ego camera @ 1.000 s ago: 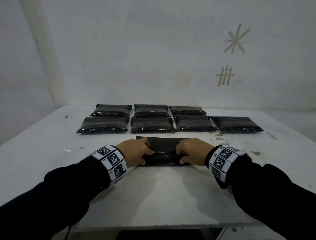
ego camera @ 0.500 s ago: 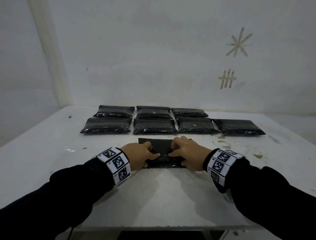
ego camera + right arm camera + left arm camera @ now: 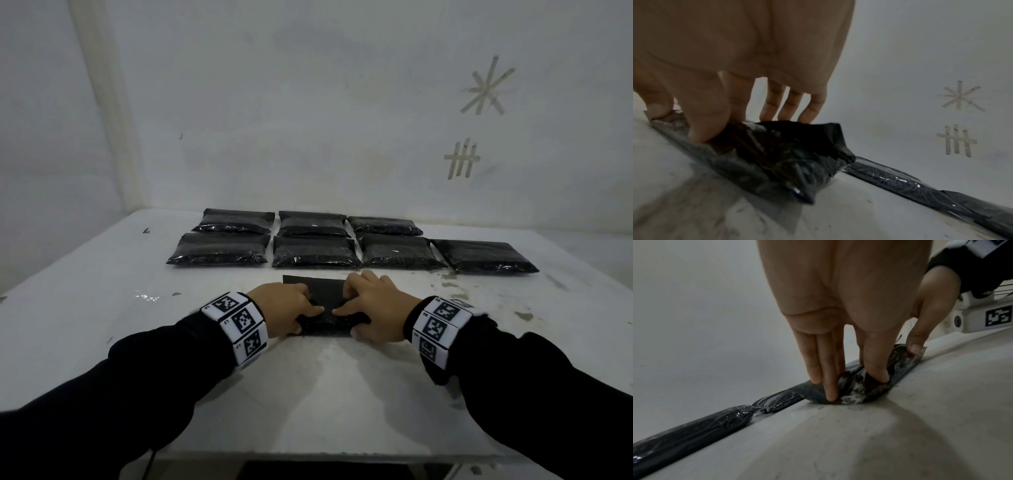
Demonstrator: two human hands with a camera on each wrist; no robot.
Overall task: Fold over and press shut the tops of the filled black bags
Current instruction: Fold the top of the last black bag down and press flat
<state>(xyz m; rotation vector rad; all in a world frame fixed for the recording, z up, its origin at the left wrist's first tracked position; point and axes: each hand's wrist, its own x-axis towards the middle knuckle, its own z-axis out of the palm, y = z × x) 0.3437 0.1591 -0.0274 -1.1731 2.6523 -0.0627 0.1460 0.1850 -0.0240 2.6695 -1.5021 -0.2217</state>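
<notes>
Seven filled bags (image 3: 313,251) lie in two rows at the far side of the tabletop (image 3: 318,394), tops apparently already done (judged from their flat, closed look). An eighth bag (image 3: 325,310) lies nearer, apart from the rows, under both hands.

Left hand (image 3: 286,311): fingers curled, thumb and fingers pinching the bag's left part; the wrist view shows fingertips (image 3: 830,395) dug into the film. Right hand (image 3: 371,313): fingers bent over the far flap, thumb pressed down on the near part, so it pinches the bag too.

Handling, as a judgement: thin glossy film, soft, creases readily, probably slippery; the fill looks loose and granular, so the body will slump and shift under pressure. Best hold seems to be the empty top flap near its two ends, clear of the fill, pressing along the fold.

Not resolved: the fold line itself is covered by the hands; whether any adhesive strip exists cannot be told. Right wrist view is blurred at the near edge.
</notes>
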